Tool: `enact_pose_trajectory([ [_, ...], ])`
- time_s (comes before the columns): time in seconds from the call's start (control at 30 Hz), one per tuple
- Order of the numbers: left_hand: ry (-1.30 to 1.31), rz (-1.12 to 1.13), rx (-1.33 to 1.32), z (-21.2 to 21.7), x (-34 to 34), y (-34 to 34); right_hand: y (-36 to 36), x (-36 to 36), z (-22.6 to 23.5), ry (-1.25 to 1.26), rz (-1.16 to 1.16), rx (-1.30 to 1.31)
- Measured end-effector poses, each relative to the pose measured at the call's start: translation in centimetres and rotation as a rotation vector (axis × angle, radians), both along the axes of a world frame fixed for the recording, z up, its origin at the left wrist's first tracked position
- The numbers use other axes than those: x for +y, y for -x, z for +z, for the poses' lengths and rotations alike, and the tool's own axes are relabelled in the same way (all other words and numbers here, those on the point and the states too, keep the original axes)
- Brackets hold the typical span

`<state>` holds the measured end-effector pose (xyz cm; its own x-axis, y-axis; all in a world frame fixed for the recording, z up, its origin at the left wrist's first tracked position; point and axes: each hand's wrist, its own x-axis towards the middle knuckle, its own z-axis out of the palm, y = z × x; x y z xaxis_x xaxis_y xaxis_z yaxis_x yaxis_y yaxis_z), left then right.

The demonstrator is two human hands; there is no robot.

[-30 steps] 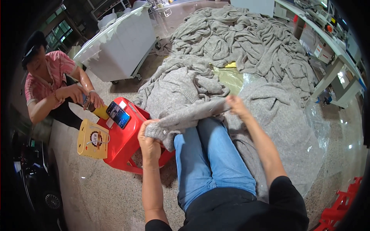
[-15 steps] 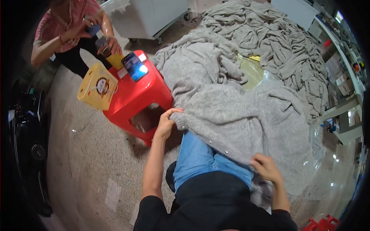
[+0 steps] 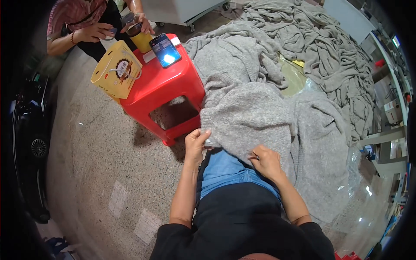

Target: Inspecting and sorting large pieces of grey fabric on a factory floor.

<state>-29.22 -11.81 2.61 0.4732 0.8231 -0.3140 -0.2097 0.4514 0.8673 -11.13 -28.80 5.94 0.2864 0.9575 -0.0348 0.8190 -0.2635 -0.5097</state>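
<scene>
A grey knit sweater (image 3: 255,110) lies over my lap and spreads forward, its folds rumpled. My left hand (image 3: 197,145) is closed on the ribbed edge at its left corner, thumb on top. Along the near edge, my right hand (image 3: 267,162) has its fingers curled in a pinch at the fabric; the fingertips are partly hidden. Blue jeans show beneath the sweater, between my hands.
A red plastic stool (image 3: 167,82) at the left bears a phone (image 3: 164,50) and a yellow paper bag (image 3: 117,71). Behind it, a person (image 3: 82,26) holds a dark-filled container (image 3: 131,25). Grey knitwear (image 3: 312,43) is heaped ahead; a white wheeled cart (image 3: 186,8) stands beyond.
My right hand has moved left along the sweater's near edge, closer to my left hand. The other person's hands have come down toward the stool. The view has shifted slightly.
</scene>
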Motion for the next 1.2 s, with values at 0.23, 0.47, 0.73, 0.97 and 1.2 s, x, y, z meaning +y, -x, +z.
enact_pose_trajectory([
  [0.23, 0.190, -0.098, 0.089, -0.4, 0.6, 3.8, 0.2, 0.2, -1.5, -0.053, -0.191, 0.515],
  [0.47, 0.144, -0.134, 0.034, -0.5, 0.3, 4.5, 1.3, 0.3, -1.8, -0.093, -0.178, 0.521],
  [0.73, 0.194, -0.062, 0.019, -0.6, -1.0, 4.5, 1.3, 0.4, -2.2, -0.106, -0.163, 0.486],
  [0.97, 0.207, -0.030, 0.041, -1.0, -1.7, 4.4, 1.4, 0.1, -2.4, -0.123, -0.152, 0.457],
  [1.2, -0.074, 0.337, 0.160, -1.6, -3.1, 3.4, 1.7, 0.2, -2.5, -0.167, -0.196, 0.507],
])
